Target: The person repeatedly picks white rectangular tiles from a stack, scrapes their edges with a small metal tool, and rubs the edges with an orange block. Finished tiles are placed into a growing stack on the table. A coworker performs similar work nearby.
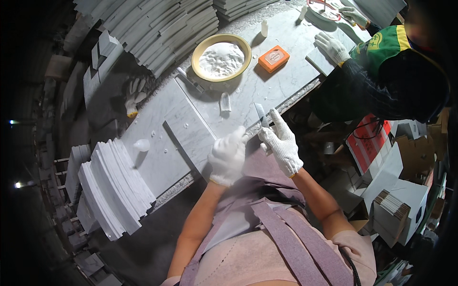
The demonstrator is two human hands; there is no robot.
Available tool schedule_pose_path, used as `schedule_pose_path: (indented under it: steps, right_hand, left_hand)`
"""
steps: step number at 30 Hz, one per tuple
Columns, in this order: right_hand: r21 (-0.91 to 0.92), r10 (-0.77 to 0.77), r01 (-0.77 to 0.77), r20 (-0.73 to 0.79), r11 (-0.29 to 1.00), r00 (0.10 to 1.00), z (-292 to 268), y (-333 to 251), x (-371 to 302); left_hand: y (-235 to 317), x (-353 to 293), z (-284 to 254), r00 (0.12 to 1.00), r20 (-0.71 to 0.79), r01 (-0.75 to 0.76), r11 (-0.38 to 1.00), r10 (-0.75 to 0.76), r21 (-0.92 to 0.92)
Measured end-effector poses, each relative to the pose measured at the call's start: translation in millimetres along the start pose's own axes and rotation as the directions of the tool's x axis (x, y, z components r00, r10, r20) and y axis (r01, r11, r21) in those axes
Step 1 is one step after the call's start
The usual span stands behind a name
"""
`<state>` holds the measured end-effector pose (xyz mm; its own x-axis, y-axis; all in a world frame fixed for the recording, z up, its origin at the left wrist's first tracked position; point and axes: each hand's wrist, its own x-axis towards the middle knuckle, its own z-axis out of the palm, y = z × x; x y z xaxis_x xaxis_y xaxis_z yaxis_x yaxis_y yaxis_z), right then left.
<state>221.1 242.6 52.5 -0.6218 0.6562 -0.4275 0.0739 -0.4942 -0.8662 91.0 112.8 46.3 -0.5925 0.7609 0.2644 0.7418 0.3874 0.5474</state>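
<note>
My right hand (283, 148), in a white knit glove, grips a putty knife (260, 112) low on its flat metal blade, which points up and away. Its index finger is raised. Close by on the left, my left hand (226, 157) is gloved too and closed, slightly blurred. What it holds, if anything, is hidden. Beyond both hands lies the white veined marble slab (243, 97). A short white curved piece (225, 102) rests on it. Farther back stands a yellow-rimmed bowl (195, 59) of white powder (222, 59), beside an orange box (274, 59).
White bottles (264, 28) stand at the back. A flat bar (177, 139) and a small white bottle (141, 145) lie left, near stacked white strips (112, 186). A loose glove (135, 97) lies farther left. A co-worker (381, 71) leans over the right end. Cartons (391, 209) crowd the lower right.
</note>
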Motion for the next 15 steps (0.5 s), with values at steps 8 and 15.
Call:
schedule_pose_path:
  steps: [8,15]
  right_hand:
    - [0.03,0.037,-0.037,0.001,0.999,0.999,-2.9,11.4,2.6]
    - [-0.051,-0.057,0.066,0.158,0.997,0.986,4.1,28.3,-1.9]
  left_hand:
    - [-19.0,4.1,2.3,0.796,0.395,0.588,0.43,-0.459,-0.685]
    - [3.4,-3.0,15.4,0.729,0.602,0.669,0.149,-0.327,-0.729]
